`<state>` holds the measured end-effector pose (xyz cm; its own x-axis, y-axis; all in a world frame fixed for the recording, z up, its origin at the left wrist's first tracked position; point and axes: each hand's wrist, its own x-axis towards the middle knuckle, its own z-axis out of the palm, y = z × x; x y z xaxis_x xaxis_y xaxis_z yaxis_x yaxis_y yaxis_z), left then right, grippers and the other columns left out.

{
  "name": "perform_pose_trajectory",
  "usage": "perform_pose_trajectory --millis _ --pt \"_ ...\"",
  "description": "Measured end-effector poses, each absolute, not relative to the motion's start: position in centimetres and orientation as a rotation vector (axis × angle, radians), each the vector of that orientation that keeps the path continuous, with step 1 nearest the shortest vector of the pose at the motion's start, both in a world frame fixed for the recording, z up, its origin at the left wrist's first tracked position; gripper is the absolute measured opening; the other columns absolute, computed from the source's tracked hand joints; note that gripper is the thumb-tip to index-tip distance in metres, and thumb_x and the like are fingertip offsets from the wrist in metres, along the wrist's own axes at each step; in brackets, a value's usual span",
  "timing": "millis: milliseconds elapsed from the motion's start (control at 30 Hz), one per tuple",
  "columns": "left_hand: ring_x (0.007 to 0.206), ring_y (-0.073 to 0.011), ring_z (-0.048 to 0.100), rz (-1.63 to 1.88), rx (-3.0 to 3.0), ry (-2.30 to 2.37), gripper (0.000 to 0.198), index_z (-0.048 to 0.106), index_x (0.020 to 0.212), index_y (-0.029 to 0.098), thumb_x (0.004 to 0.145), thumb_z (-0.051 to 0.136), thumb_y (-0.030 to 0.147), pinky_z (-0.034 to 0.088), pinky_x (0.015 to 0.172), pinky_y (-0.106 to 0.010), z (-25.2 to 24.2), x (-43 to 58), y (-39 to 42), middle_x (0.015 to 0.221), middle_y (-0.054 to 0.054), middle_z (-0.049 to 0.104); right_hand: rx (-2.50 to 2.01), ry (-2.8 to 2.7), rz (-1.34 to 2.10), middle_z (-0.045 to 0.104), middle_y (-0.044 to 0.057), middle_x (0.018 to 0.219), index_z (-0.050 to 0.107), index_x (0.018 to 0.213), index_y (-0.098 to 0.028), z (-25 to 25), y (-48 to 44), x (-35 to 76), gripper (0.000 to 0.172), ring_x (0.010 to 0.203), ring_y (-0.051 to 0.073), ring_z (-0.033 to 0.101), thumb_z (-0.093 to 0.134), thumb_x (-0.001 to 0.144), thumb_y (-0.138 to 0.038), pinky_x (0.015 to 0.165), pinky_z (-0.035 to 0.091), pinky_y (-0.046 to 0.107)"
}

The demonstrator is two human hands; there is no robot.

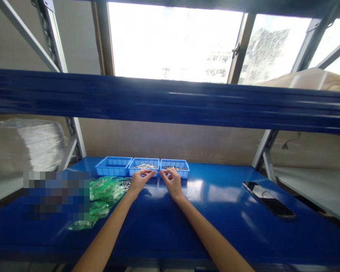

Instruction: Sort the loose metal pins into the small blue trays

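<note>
Both hands are close together, just in front of the small blue bins. My left hand (141, 180) has thumb and fingers pinched, pointing right. Facing it, my right hand (172, 183) is pinched too, fingertips toward the left. Anything between the fingertips is too small to make out. Behind my left hand, the middle bin (132, 172) holds thin silvery metal pieces (145, 166). A right-hand bin (184, 174) behind my right hand contains darker thin metal pieces (172, 168). Green plastic bags (106, 189) lie left of my left hand, with small dark pieces (125, 183) beside them.
A third blue bin (113, 170) stands at the left of the row. On the right of the blue shelf (215, 223) lies a phone (268, 198). A blue beam (170, 100) crosses above the hands. The shelf's left part is hidden by a pixelated patch.
</note>
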<state>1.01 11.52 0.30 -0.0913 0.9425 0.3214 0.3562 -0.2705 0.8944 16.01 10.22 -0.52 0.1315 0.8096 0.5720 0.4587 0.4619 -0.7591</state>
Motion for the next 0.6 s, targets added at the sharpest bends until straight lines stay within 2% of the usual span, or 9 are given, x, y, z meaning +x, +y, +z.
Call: perform_pose_trajectory --millis 333,600 --pt "0.057 -0.0132 0.056 1.437 1.381 1.371 0.051 0.066 0.084 0.012 0.056 0.064 0.054 0.039 0.049 -0.022 0.0 1.0 12.1 0.062 -0.003 0.062 -1.190 -1.686 0.380 0.057 0.001 0.078 0.065 0.077 -0.020 -1.0 9.4 15.4 0.025 0.055 0.010 0.050 0.054 0.076 -0.042 0.057 0.042 0.024" --pt "0.054 -0.0137 0.055 1.424 1.469 1.361 0.045 0.066 0.075 0.013 0.056 0.063 0.054 0.038 0.047 -0.021 0.9 1.6 11.0 0.054 -0.001 0.059 -1.152 -1.577 0.396 0.058 0.003 0.078 0.066 0.075 -0.018 -1.3 10.2 16.2 0.027 0.054 0.009 0.050 0.055 0.075 -0.042 0.054 0.041 0.023"
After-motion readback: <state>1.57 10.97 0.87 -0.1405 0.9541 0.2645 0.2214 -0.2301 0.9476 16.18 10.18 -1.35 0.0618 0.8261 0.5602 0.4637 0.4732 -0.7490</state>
